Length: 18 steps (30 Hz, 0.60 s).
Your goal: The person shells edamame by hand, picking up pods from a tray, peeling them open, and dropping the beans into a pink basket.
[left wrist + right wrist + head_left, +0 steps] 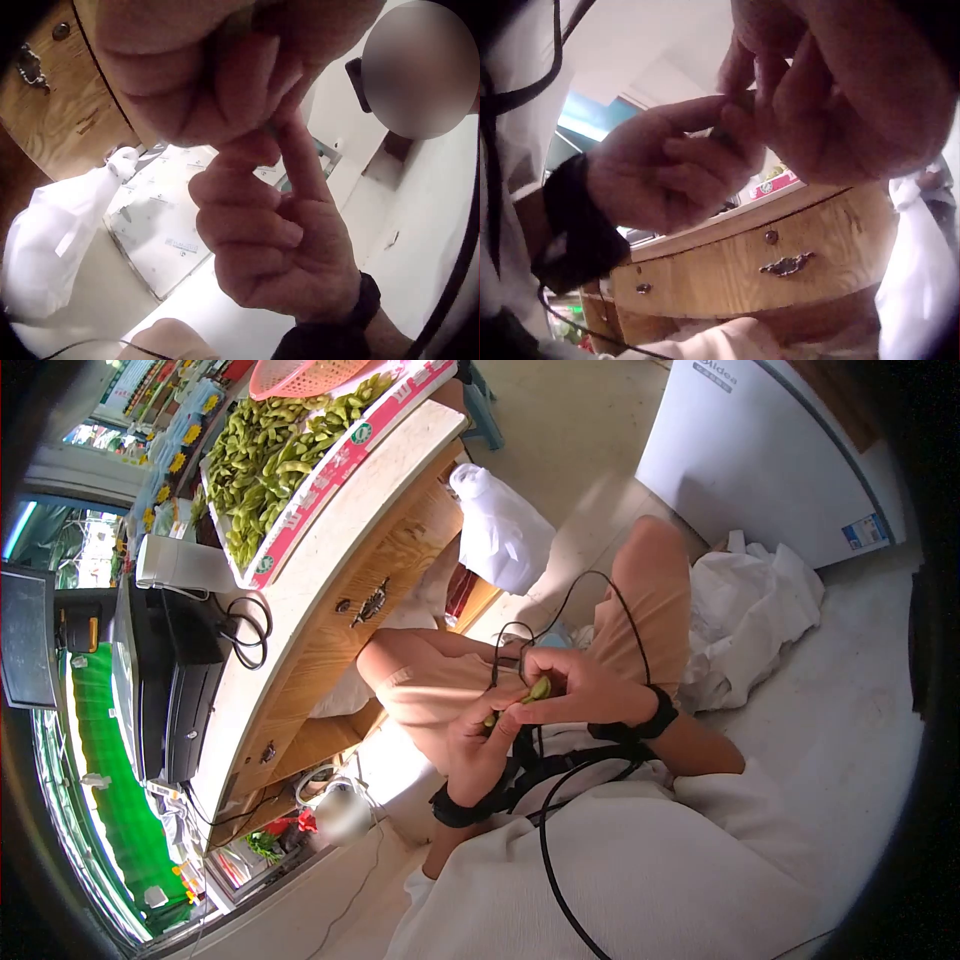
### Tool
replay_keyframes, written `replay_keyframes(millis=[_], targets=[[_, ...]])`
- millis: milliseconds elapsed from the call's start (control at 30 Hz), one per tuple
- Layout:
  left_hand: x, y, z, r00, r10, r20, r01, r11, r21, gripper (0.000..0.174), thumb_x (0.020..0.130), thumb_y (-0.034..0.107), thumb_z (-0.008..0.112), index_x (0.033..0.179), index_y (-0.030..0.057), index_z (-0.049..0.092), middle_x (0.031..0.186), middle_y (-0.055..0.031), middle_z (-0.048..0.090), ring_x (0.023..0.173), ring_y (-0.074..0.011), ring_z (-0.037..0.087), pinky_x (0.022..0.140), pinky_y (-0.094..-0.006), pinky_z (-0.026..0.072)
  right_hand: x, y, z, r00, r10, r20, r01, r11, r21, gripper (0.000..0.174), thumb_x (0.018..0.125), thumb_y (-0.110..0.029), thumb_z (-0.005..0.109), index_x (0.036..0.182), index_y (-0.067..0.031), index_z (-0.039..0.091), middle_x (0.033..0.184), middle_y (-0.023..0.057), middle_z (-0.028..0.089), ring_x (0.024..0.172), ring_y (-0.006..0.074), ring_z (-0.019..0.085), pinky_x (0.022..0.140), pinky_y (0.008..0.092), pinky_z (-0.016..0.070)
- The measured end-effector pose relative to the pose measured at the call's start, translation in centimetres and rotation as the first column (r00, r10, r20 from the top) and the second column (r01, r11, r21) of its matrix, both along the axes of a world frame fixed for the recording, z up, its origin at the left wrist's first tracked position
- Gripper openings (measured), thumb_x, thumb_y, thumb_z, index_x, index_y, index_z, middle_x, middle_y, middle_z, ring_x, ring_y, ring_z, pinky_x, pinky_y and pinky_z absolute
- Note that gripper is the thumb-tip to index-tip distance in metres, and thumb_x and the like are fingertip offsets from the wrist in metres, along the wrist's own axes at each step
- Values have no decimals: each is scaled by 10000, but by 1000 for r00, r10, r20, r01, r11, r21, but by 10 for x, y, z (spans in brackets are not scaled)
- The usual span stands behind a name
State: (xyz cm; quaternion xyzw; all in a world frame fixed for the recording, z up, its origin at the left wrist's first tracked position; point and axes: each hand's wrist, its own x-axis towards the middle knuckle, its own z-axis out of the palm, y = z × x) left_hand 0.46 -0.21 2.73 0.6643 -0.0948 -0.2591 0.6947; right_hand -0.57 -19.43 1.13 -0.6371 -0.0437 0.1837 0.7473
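Over the lap in the head view, my left hand and right hand meet at the fingertips. A green soybean pod shows between the right thumb and fingers. A bit of another green pod peeks out of the curled left fingers. Seen from the left wrist, the right hand has its fingers curled and its thumb and forefinger meeting the left hand's fingertips. The right wrist view has the left hand pinching at the same spot, where fingers mostly hide the pods.
Many green pods fill a pink-edged tray on the counter, beside a pink basket. A white bag hangs by the wooden drawer. Black cables loop around the arms. A white freezer stands ahead.
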Motion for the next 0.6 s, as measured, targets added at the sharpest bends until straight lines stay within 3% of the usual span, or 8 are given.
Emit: replay_keyframes(millis=[167,267,333,367,433,500,600], targets=[[-4,-1,-4,989,-56,-137,58,998,12,151,933,79,526,1026,-12,603,903,-12,614,796,-67,532,684,-212,435,-1,-5,-4,999,35,40,-37,998,60,309,805,-295,705,818,-57,508,734,-42,466,662,32,412,538,203,344],[-7,-9,-8,1000,-11,-10,12,994,105,132,918,73,541,994,-6,614,840,-39,618,727,-104,552,641,-243,437,-3,-5,-14,995,35,91,-43,995,88,243,821,-234,674,827,-58,507,725,-47,455,655,32,405,539,205,340],[-7,-10,-11,963,-86,254,-13,930,366,105,889,65,567,960,7,616,805,-96,623,692,-184,584,633,-289,451,-4,-5,-18,993,32,118,-43,995,94,210,827,-203,658,835,-56,507,719,-49,452,652,31,405,541,205,339],[-6,-11,-9,964,-86,253,-13,930,367,105,889,65,567,960,7,616,805,-96,623,692,-184,584,633,-289,451,-5,-5,-17,997,57,55,-64,990,129,170,835,-177,626,845,-54,509,711,-49,450,647,29,403,537,206,337],[-4,-14,-2,916,-166,364,-24,886,463,83,857,60,592,927,20,612,800,-139,619,716,-280,598,633,-334,461,-6,-7,-17,996,84,-7,-82,983,165,130,842,-151,594,855,-52,511,703,-49,447,641,27,401,532,206,334],[-3,-17,6,888,-190,420,-44,871,488,80,853,55,591,922,19,609,803,-145,616,717,-302,596,627,-349,462,-8,-8,-17,980,98,-173,-53,967,248,86,854,-113,521,907,-47,532,701,-54,452,627,22,396,518,197,322],[-2,-18,10,844,-225,488,-70,854,515,80,848,48,590,920,17,604,801,-153,609,711,-329,591,614,-373,461,-10,-6,-21,971,51,-233,4,973,231,156,854,-91,472,964,-35,567,723,-57,465,612,17,396,503,187,312]])
